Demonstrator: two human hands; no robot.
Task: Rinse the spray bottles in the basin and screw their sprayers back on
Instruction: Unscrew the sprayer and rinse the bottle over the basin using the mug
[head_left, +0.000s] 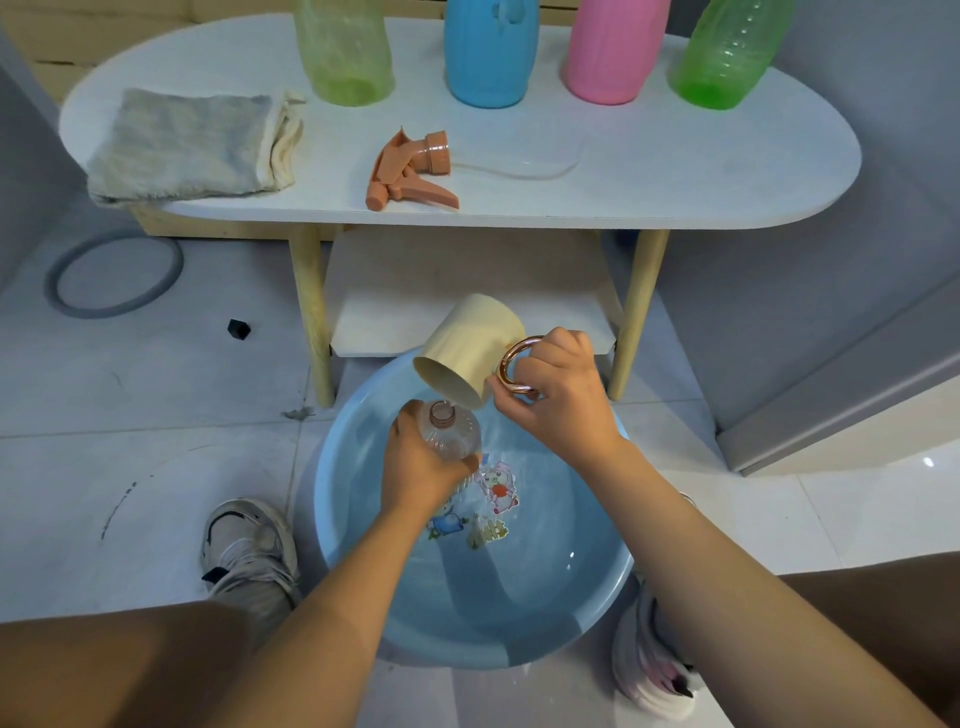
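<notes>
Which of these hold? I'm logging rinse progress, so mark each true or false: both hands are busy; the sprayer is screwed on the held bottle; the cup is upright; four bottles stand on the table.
1. Both hands are busy. True: the left hand grips the clear bottle, and the right hand holds the cup by its ring handle.
2. The sprayer is on the held bottle. False: the orange sprayer lies on the white table.
3. The cup is upright. False: it is tipped toward the bottle's mouth, above the blue basin.
4. Four bottles stand on the table. True.

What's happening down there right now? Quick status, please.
Left hand grips clear bottle over basin. Right hand holds cup by its ring handle, tipped at the bottle's mouth. Orange sprayer off, lying on table. Nothing in the way.
</notes>
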